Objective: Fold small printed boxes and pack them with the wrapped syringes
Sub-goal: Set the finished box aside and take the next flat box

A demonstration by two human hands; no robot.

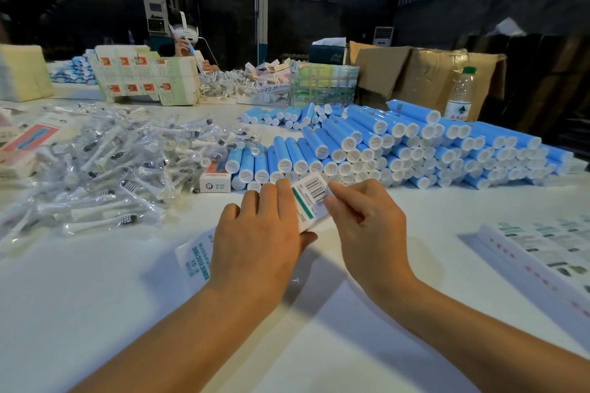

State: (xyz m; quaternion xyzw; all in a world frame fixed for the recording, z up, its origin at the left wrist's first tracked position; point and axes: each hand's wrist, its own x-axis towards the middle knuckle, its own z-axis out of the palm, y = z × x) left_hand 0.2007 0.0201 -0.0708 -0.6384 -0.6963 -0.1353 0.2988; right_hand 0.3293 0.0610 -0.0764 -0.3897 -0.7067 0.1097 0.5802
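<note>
We see the printed box (311,201) held above the white table (95,313), near its middle. The left hand (258,242) grasps the box from above, fingers curled over it; the right hand (364,226) pinches its barcoded end. Wrapped syringes (105,163) lie heaped to the left, stacked blue tubes (399,150) just beyond the hands, a closed small box (214,180) between them. Flat printed sheets (549,252) lie right; a water bottle (459,96) stands behind.
</note>
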